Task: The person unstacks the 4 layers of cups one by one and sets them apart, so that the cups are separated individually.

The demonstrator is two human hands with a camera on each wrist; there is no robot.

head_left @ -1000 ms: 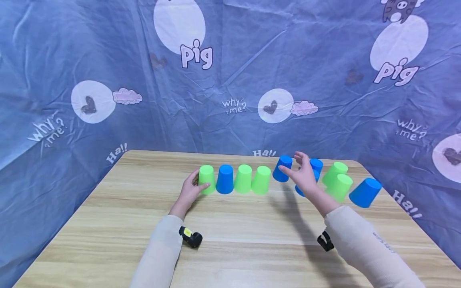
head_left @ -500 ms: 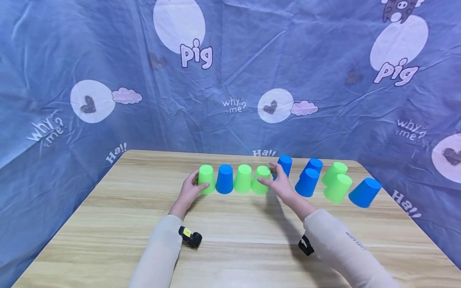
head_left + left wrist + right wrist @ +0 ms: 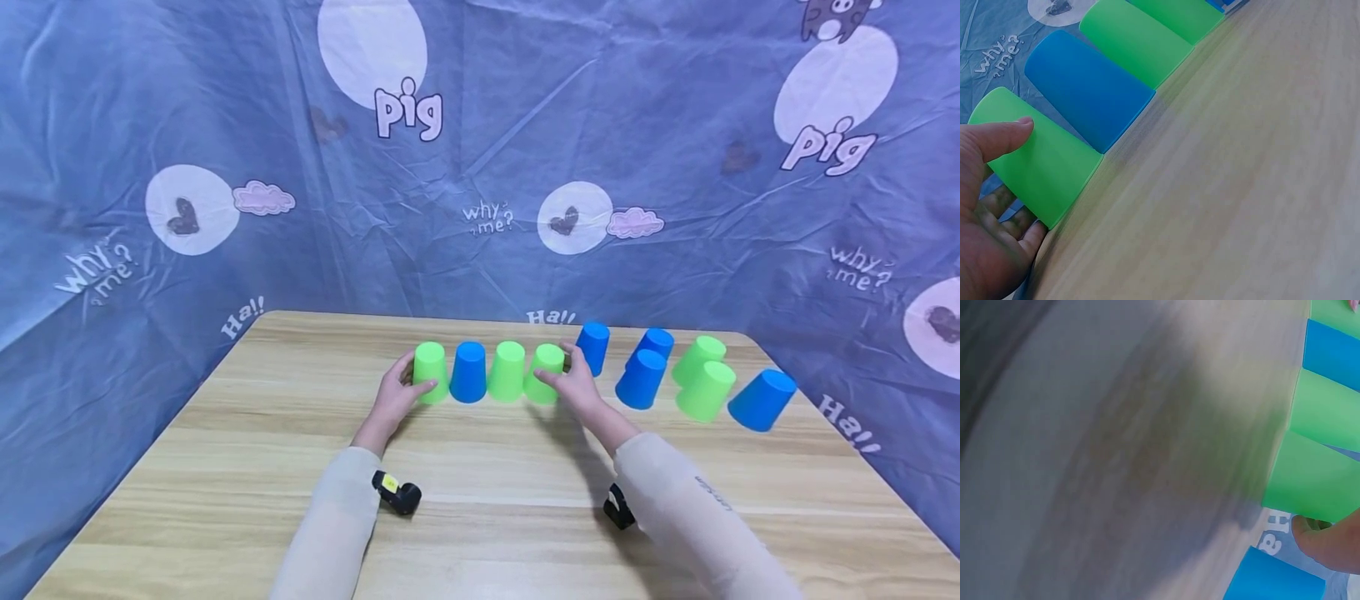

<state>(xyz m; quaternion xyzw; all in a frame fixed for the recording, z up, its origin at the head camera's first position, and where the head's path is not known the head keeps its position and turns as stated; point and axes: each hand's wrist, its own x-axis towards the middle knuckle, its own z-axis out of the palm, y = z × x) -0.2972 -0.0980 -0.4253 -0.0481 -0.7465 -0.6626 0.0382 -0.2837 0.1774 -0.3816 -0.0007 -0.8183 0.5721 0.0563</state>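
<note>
Loose grips at both ends, thumb in front and fingers round the side: left hand (image 3: 390,400) on the left-end green cup (image 3: 432,365), right hand (image 3: 581,390) on the right-end green cup (image 3: 546,360). Both stand upside down on the table (image 3: 495,500), with a blue cup (image 3: 468,372) and a third green cup (image 3: 506,372) between (more cups (image 3: 703,393) off right).

Fingers (image 3: 575,360) partly hidden, sleeve lettering (image 3: 713,493) seemingly blurred

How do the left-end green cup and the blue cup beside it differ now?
The green cup is first from the left, the blue cup second. The left hand grips the green cup; no hand is seen touching the blue cup. Both stand mouth down on the table, similarly tapered.
</note>
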